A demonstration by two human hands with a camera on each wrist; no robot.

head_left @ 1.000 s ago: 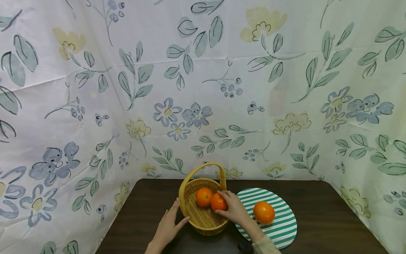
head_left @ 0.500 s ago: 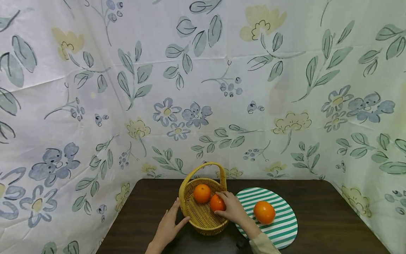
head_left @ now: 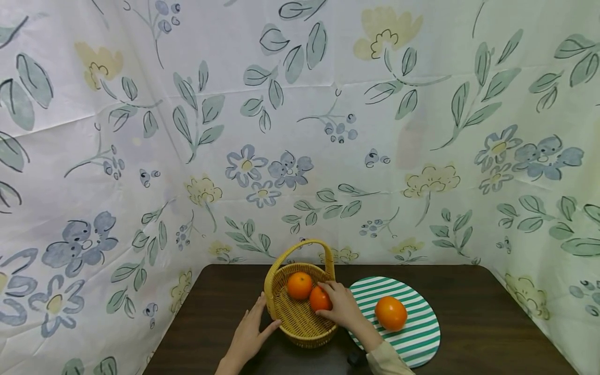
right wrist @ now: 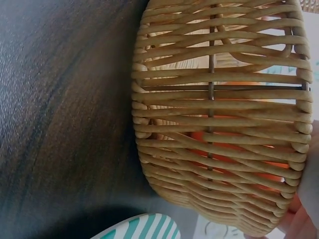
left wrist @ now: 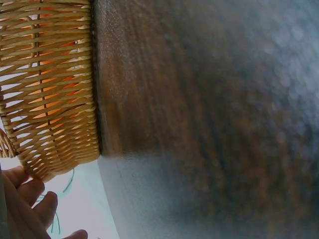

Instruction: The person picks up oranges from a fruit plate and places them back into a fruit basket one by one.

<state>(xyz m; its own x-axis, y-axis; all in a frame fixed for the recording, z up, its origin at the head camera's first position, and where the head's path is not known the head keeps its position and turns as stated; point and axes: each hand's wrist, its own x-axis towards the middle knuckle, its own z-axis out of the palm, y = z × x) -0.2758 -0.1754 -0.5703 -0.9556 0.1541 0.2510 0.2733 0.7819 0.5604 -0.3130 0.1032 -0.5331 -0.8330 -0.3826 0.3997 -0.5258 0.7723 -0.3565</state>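
Observation:
A yellow wicker basket (head_left: 304,330) with a tall arched handle stands on the dark table. My right hand (head_left: 344,310) reaches over its right rim, thumb and fingers around an orange (head_left: 320,300) inside. Just behind and to the left, a second orange (head_left: 299,286) lies in the basket. At the left side, my left hand (head_left: 248,333) rests against the wicker with fingers extended and thumb apart. In the left wrist view, its fingers (left wrist: 45,209) are at the basket's rim. Through the weave (right wrist: 224,104) in the right wrist view, orange colour shows.
Right of the basket lies a round green-and-white striped mat (head_left: 422,338), with a third orange (head_left: 391,313) on it. A small black object (head_left: 356,358) is beside the right wrist. Floral cloth (head_left: 290,219) hangs behind the table and at both sides.
My right hand and its orange have shifted slightly left inside the basket. The second orange has rolled a little back and left. The left hand has stayed in place.

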